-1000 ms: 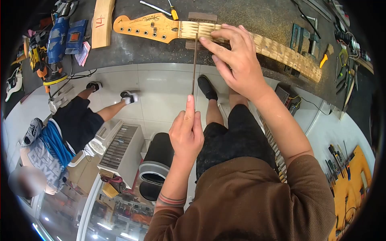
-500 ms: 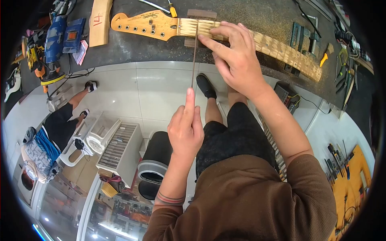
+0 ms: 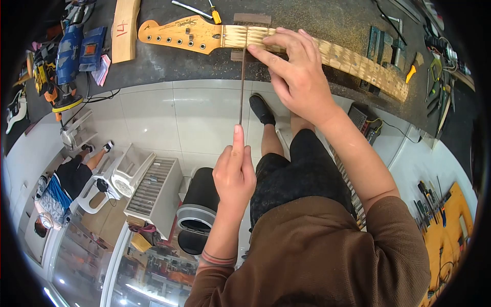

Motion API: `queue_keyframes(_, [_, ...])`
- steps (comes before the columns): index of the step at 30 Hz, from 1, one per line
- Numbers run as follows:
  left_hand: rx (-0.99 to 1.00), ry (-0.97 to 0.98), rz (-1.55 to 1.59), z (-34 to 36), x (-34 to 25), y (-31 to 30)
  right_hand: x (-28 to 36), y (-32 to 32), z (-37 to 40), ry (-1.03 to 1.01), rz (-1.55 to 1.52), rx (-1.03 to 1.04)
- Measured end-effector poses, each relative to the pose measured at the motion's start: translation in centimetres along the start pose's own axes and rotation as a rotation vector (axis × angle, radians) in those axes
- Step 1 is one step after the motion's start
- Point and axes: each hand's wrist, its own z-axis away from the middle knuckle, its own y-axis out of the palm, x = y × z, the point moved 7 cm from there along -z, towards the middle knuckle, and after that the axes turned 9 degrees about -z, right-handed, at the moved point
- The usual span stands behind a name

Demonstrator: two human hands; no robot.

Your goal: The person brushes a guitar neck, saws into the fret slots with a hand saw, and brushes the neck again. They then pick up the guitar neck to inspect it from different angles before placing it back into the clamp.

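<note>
A guitar neck [image 3: 353,62] with a light wood headstock [image 3: 176,35] lies across the bench, its fretboard blotched and dusty. My left hand [image 3: 234,174] is closed on a thin file [image 3: 242,92], index finger stretched along it. The file crosses the fretboard near the headstock, and its handle end is hidden in the hand. My right hand [image 3: 302,74] rests on the neck just right of the file, fingers spread, one fingertip beside the file. Dark wooden blocks [image 3: 252,19] show at the neck's edges.
Fine dust covers the dark bench [image 3: 153,69]. Behind the neck lie a yellow screwdriver [image 3: 216,16] and a metal rod [image 3: 191,9]. A wood piece marked 14 [image 3: 123,41] and a blue power tool [image 3: 69,53] lie left, a clamp [image 3: 396,46] right. Another person [image 3: 61,187] is far left.
My left hand has drawn the file down toward my body. My right hand stays on the neck. The other person has shifted, and the view has moved slightly.
</note>
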Motion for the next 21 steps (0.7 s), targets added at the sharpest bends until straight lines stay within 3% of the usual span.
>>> queue_keyframes(4, [0.019, 0.012, 0.03, -1.0, -0.6, 1.1, -0.3, -0.2, -0.3, -0.008, 0.01, -0.009])
queue_keyframes(6, [-0.107, 0.062, 0.067, -0.7, -0.7, 0.8, -0.5, -0.3, -0.8, -0.028, 0.012, -0.017])
queue_keyframes(21, [-0.069, 0.049, 0.078, -1.8, -0.4, 0.0, -0.2, 0.1, -0.3, -0.023, 0.006, -0.007])
